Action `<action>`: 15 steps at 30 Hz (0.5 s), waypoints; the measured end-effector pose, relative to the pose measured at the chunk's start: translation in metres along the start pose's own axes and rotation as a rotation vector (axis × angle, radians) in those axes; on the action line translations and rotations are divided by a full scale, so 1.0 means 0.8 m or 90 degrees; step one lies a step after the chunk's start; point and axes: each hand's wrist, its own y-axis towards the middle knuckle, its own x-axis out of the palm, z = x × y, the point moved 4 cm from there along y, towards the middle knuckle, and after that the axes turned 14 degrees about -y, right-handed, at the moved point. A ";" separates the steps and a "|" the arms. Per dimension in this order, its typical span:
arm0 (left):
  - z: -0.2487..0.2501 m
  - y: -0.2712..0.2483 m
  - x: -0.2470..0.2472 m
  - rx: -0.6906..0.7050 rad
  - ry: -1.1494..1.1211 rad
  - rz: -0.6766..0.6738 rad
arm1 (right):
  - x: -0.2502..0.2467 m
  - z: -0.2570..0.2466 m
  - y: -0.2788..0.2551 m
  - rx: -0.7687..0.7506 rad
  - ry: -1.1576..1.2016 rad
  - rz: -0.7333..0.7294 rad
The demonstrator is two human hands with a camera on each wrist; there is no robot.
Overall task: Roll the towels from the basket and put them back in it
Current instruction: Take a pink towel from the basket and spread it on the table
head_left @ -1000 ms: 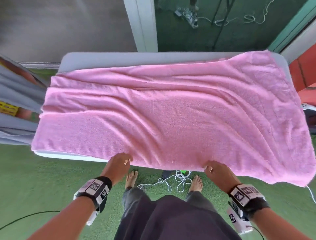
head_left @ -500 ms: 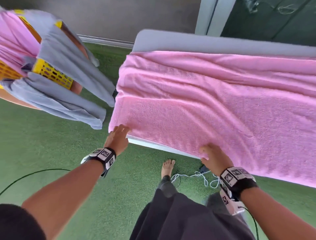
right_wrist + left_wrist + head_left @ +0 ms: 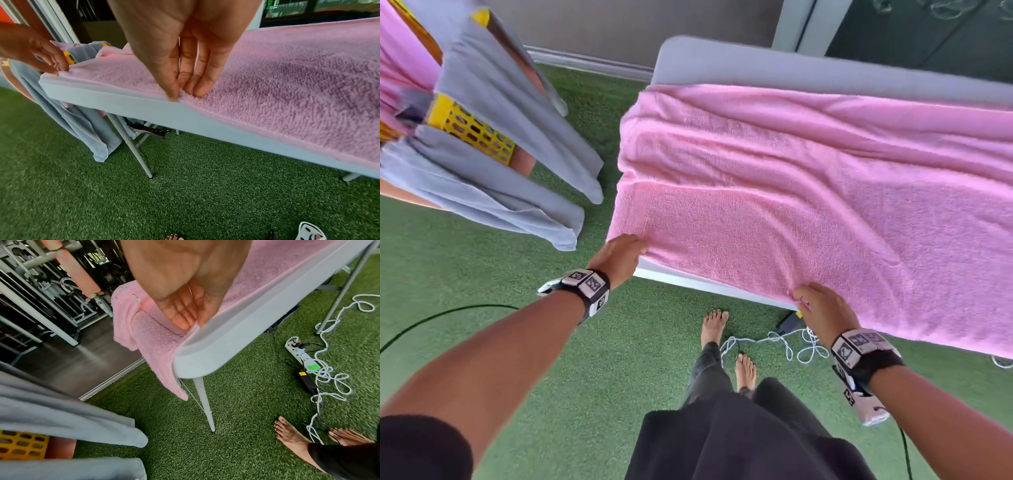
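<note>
I have the pink towel (image 3: 808,212) flat on the tabletop (image 3: 756,68), long axis running 9 to 3. My left hand (image 3: 619,255) pinches its near corner; my right hand (image 3: 825,308) pinches the near hem toward 3 o'clock.

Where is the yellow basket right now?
In the head view the yellow basket is at the far left, beside the table's left end. Grey towels are draped over it, and a bit shows low in the left wrist view.
</note>
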 end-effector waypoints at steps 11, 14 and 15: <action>0.000 -0.071 0.003 -0.151 0.020 0.007 | -0.008 -0.017 -0.022 -0.074 0.047 -0.044; 0.003 -0.116 0.014 -0.202 0.013 0.037 | 0.006 -0.024 -0.053 -0.116 0.033 -0.083; 0.003 -0.131 0.024 -0.225 -0.006 0.037 | 0.012 -0.024 -0.063 -0.125 0.025 -0.099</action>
